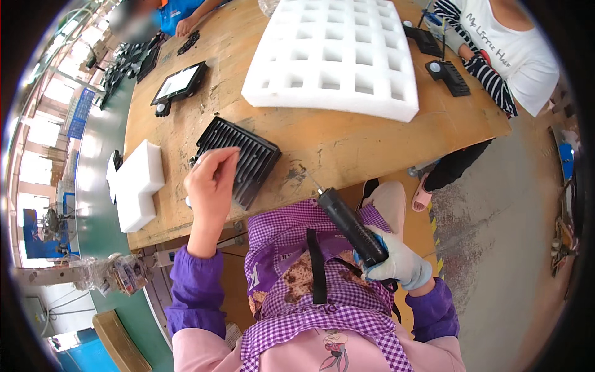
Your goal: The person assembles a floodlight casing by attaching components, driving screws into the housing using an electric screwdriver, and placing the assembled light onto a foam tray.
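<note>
A black finned metal housing (257,164) lies at a slant on the wooden table, close to its near edge. Over its left part hovers my bare left hand (211,183), thumb and fingertips pinched together; whatever is between them is too small or hidden to make out. My right hand (400,260), in a white and blue glove, is wrapped round a black electric screwdriver (350,223). The tool is in front of my apron, and its thin bit points up and left toward the table edge, apart from the housing.
A large white foam tray (331,106) with square pockets covers the table's far middle. White foam blocks (139,183) stand at left, below a black floodlight (180,84). Small black parts (189,42) lie farther back. Co-workers are at far left and right, one in striped sleeves (496,80) beside finned lamps (449,77).
</note>
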Tool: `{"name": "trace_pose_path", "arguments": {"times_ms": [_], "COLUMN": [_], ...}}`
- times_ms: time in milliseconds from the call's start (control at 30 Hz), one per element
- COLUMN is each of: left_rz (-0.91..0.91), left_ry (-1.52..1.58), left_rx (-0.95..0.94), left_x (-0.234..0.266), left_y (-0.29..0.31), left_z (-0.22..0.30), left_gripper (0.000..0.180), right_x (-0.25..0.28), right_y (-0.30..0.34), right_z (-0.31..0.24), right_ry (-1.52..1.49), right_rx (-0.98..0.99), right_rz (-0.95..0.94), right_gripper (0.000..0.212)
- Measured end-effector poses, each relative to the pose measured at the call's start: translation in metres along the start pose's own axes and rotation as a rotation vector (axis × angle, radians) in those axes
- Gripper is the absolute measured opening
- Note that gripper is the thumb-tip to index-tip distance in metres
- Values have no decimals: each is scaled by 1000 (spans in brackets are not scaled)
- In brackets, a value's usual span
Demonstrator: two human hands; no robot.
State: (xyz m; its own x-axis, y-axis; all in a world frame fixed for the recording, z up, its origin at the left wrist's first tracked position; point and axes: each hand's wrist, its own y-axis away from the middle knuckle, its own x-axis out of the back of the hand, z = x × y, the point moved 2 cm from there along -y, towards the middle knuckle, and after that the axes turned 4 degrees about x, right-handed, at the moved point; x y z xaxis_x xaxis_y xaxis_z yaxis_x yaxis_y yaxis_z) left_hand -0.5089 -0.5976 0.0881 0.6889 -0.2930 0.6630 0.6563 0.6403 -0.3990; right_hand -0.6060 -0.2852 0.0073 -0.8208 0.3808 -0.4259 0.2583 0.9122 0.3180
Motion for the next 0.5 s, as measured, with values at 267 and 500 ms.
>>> {"name": "trace_pose_path", "arguments": {"times_ms": [267, 500], "left_rz": [24, 40], "left_ry": [-179, -44], "left_rx": [-129, 25], "left_x": [-4, -11], "left_y": [59, 61], "left_z": [-22, -35], "left_gripper": [13, 12], "right_x": [-11, -18], "right_y": [-22, -37], "right_z": [5, 1], "right_ry": [60, 101], "right_rx": [-170, -171], "right_rz": [-168, -196], "right_gripper": [81, 78]}}
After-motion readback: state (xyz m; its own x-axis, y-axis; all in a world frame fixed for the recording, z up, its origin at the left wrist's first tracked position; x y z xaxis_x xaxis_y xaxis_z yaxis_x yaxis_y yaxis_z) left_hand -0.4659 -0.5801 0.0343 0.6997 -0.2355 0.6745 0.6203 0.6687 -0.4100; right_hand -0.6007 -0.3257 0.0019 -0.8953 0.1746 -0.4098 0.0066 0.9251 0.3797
